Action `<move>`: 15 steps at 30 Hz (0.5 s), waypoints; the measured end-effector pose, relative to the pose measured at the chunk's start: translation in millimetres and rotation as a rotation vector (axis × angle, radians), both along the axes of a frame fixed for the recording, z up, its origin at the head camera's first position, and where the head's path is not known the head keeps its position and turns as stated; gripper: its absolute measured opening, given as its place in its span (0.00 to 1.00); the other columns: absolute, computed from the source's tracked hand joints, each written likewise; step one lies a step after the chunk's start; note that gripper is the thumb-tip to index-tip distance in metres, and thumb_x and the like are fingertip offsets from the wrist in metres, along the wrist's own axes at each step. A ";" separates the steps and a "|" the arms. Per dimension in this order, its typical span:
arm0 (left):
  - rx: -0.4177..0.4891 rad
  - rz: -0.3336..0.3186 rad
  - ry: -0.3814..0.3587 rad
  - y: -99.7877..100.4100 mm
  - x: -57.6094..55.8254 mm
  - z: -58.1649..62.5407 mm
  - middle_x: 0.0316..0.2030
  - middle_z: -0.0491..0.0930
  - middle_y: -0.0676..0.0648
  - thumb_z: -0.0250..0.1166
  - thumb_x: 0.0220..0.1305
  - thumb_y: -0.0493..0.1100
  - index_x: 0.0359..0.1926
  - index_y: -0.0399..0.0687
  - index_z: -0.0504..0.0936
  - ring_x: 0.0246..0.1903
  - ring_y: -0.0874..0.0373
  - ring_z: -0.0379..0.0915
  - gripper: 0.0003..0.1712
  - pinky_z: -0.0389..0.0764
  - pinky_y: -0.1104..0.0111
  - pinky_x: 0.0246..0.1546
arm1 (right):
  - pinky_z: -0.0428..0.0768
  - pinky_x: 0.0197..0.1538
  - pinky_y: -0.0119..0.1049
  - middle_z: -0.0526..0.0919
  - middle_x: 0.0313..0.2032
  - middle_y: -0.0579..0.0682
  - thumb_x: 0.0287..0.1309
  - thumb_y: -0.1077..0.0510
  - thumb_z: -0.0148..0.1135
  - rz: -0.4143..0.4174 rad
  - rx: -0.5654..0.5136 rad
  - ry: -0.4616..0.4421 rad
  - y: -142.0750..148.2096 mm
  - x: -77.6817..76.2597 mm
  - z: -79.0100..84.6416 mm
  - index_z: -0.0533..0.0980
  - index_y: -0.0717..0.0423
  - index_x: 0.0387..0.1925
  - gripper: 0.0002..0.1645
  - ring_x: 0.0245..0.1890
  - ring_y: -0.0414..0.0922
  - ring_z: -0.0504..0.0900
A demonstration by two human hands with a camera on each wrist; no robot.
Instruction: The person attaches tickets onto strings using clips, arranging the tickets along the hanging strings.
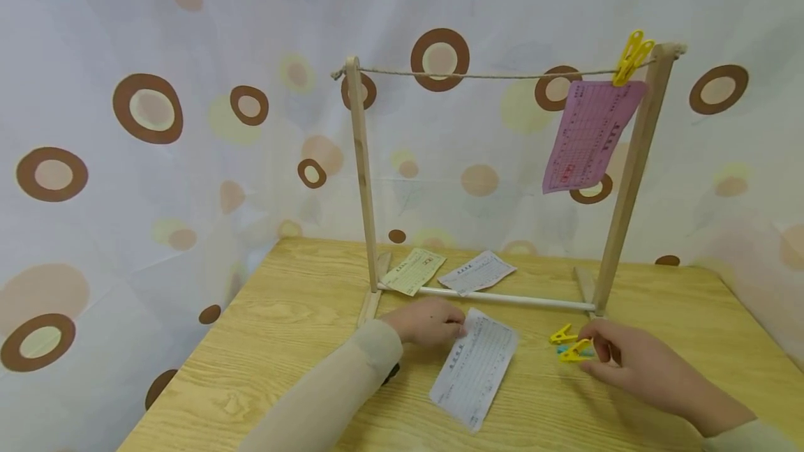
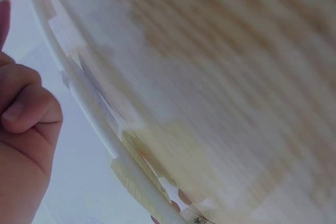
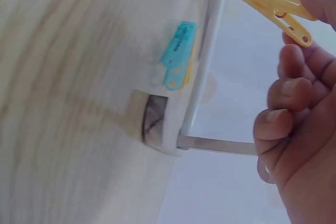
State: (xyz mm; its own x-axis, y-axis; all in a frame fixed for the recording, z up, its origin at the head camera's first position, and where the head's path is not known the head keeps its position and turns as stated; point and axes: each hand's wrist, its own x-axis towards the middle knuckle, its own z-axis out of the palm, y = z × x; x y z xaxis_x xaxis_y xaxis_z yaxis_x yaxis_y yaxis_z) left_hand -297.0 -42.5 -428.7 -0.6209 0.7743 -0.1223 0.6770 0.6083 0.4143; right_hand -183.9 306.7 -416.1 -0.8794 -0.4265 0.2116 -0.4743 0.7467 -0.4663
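Observation:
My left hand (image 1: 432,321) pinches the upper left edge of a white printed slip (image 1: 477,368) over the front of the table. In the left wrist view, that hand's fingers (image 2: 26,98) are curled and the slip is out of sight. Between thumb and fingers, my right hand (image 1: 641,365) holds a yellow clothespin (image 3: 275,11) by its handles. Just beyond it on the table lie a blue clothespin (image 3: 178,51) and another yellow clothespin (image 1: 563,334). A pink slip (image 1: 593,134) hangs from the rope, gripped by yellow clothespins (image 1: 631,60) near the right post.
The wooden rack has a left post (image 1: 363,180), a right post (image 1: 634,187), a rope (image 1: 490,76) across the top and a white rod (image 1: 502,298) low down. By the rod lie a yellow slip (image 1: 413,270) and a second white slip (image 1: 477,274). A patterned curtain hangs behind.

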 end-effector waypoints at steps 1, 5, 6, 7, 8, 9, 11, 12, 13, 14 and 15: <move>0.011 0.000 0.010 -0.7 0.4 0.9 0.21 0.66 0.56 0.56 0.78 0.49 0.27 0.56 0.72 0.22 0.65 0.62 0.17 0.65 0.72 0.26 | 0.65 0.24 0.31 0.68 0.26 0.35 0.62 0.50 0.71 -0.005 -0.015 0.018 -1.2 -0.2 1.8 0.76 0.46 0.45 0.14 0.22 0.31 0.63; 0.057 0.008 0.038 -2.4 3.0 3.8 0.19 0.65 0.56 0.56 0.78 0.49 0.25 0.55 0.71 0.20 0.65 0.60 0.18 0.64 0.73 0.24 | 0.64 0.23 0.31 0.67 0.26 0.35 0.59 0.52 0.74 -0.026 -0.056 0.076 -6.1 -0.8 9.2 0.78 0.46 0.44 0.15 0.21 0.31 0.62; 0.064 0.011 0.044 -2.7 3.8 4.2 0.19 0.65 0.56 0.56 0.78 0.49 0.25 0.55 0.71 0.20 0.65 0.60 0.19 0.64 0.73 0.24 | 0.64 0.23 0.30 0.68 0.26 0.35 0.58 0.53 0.75 -0.028 -0.059 0.088 -6.9 -1.0 11.0 0.79 0.48 0.45 0.15 0.21 0.31 0.62; 0.071 0.013 0.052 -2.8 4.5 4.2 0.19 0.65 0.56 0.56 0.78 0.50 0.25 0.55 0.71 0.19 0.65 0.60 0.19 0.64 0.73 0.24 | 0.64 0.23 0.30 0.68 0.25 0.34 0.58 0.53 0.75 -0.033 -0.066 0.096 -7.9 -1.2 13.1 0.79 0.48 0.45 0.15 0.21 0.31 0.61; 0.076 0.013 0.062 -2.8 5.3 4.5 0.18 0.65 0.56 0.56 0.78 0.50 0.25 0.55 0.70 0.19 0.65 0.60 0.19 0.64 0.73 0.24 | 0.64 0.23 0.31 0.67 0.25 0.34 0.58 0.53 0.75 -0.037 -0.069 0.107 -8.6 -1.5 15.2 0.80 0.49 0.46 0.16 0.20 0.31 0.61; 0.080 0.013 0.075 -2.9 6.1 4.9 0.18 0.65 0.56 0.55 0.78 0.50 0.25 0.55 0.70 0.19 0.65 0.60 0.20 0.64 0.73 0.23 | 0.64 0.23 0.31 0.67 0.25 0.34 0.58 0.53 0.75 -0.040 -0.070 0.119 -9.1 -1.7 17.5 0.81 0.50 0.47 0.16 0.21 0.31 0.61; 0.086 0.010 0.111 -2.7 7.5 6.1 0.18 0.66 0.56 0.55 0.78 0.51 0.25 0.56 0.70 0.18 0.66 0.60 0.20 0.64 0.74 0.23 | 0.63 0.24 0.31 0.68 0.24 0.34 0.58 0.53 0.74 -0.040 -0.077 0.148 -10.0 -2.0 22.6 0.82 0.52 0.48 0.17 0.21 0.31 0.61; 0.089 0.009 0.131 -2.4 8.2 7.1 0.19 0.66 0.56 0.55 0.78 0.51 0.24 0.56 0.69 0.18 0.66 0.60 0.20 0.64 0.74 0.22 | 0.63 0.24 0.31 0.68 0.24 0.33 0.59 0.54 0.74 -0.039 -0.080 0.166 -10.4 -2.4 25.1 0.82 0.52 0.49 0.17 0.20 0.32 0.62; 0.095 0.009 0.146 -2.1 9.0 7.9 0.19 0.66 0.56 0.55 0.78 0.51 0.24 0.55 0.69 0.18 0.66 0.60 0.20 0.64 0.74 0.22 | 0.63 0.24 0.31 0.68 0.24 0.33 0.59 0.55 0.74 -0.038 -0.083 0.183 -10.8 -2.7 27.8 0.82 0.52 0.49 0.17 0.20 0.32 0.62; 0.102 0.008 0.161 -1.8 10.0 9.5 0.19 0.66 0.56 0.55 0.78 0.51 0.24 0.55 0.69 0.18 0.66 0.59 0.20 0.63 0.74 0.22 | 0.63 0.24 0.31 0.68 0.25 0.33 0.59 0.55 0.74 -0.034 -0.083 0.203 -11.2 -3.1 30.5 0.82 0.51 0.50 0.17 0.21 0.32 0.63; 0.108 0.006 0.176 -1.5 11.2 11.2 0.19 0.66 0.56 0.55 0.78 0.51 0.24 0.55 0.69 0.17 0.66 0.59 0.20 0.63 0.74 0.21 | 0.64 0.25 0.31 0.68 0.25 0.33 0.59 0.56 0.73 -0.031 -0.083 0.220 -11.6 -3.6 33.1 0.82 0.51 0.50 0.17 0.21 0.32 0.63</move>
State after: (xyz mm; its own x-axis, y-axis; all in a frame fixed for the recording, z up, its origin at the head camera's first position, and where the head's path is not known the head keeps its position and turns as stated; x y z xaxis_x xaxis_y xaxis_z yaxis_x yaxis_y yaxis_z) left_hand -285.8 -44.0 -417.6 -0.6303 0.7729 0.0726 0.7410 0.5711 0.3531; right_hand -187.4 295.1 -383.0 -0.8208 -0.3729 0.4327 -0.5485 0.7260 -0.4148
